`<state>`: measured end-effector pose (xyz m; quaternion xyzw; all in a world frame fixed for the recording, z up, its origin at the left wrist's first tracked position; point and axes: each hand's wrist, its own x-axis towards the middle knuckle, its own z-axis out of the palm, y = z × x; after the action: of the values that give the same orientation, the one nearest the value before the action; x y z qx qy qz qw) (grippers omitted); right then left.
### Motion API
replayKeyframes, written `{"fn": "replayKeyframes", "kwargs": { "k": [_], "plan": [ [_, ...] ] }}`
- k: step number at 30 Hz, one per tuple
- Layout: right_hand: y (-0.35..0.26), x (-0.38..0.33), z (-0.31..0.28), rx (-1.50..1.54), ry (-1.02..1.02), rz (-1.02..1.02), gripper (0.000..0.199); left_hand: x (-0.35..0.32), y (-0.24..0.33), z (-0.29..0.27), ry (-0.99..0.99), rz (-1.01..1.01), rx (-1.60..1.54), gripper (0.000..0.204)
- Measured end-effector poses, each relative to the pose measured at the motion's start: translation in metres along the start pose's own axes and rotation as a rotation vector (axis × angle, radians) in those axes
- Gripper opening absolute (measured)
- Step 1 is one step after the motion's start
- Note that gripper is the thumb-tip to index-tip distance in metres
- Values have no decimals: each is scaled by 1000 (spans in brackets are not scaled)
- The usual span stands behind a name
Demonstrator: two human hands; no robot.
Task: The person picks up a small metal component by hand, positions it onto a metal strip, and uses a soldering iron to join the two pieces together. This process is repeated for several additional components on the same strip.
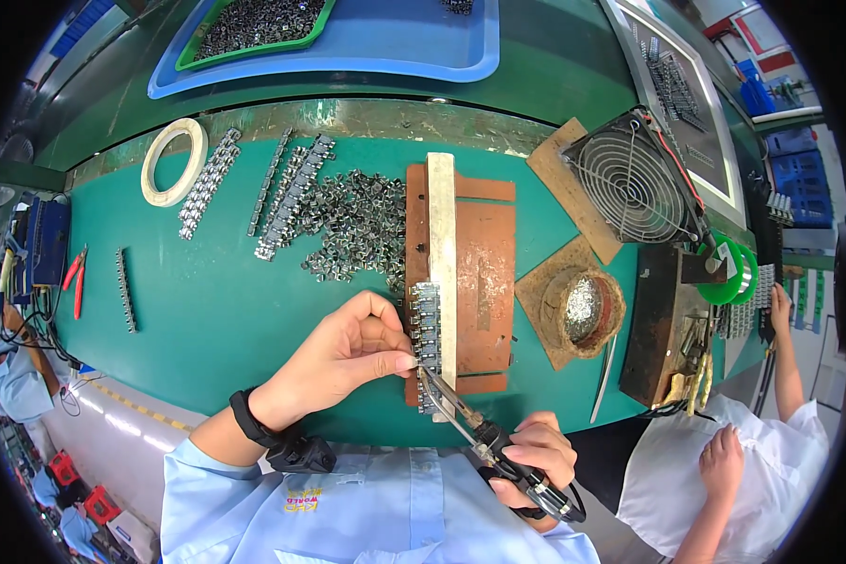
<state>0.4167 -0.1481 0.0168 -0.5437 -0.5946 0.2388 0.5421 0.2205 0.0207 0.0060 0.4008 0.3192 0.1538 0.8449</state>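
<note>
Metal parts [258, 23] fill a green tray [246, 55] within a blue tray [395, 42]. My left hand [346, 350] curls at a component strip [426, 320], grip unclear; my right hand [541, 457] clasps a soldering iron [489, 436].

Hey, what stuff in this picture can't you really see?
In the head view:
- Whether the left hand pinches anything: its thumb covers the spot.
- Whether the tip of the black-handled tool touches the board strip: too small to tell.
- Part of the right hand's palm: hidden by the tool.
- The blue tray's far side: cut off by the top edge.
</note>
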Motion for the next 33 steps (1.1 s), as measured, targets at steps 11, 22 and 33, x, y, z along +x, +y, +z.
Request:
{"fn": "replayKeyframes", "kwargs": {
  "k": [11,22,33],
  "plan": [
    [1,-8,-4,-28,-68,-20,40,0,1,0,0,-6,2,24],
    [14,-46,11,-362,520,215,41,-1,-1,1,-5,-9,-9,23],
    [19,-38,16,-182,331,127,39,-16,18,-9,260,156,424,12]
  ]
}}
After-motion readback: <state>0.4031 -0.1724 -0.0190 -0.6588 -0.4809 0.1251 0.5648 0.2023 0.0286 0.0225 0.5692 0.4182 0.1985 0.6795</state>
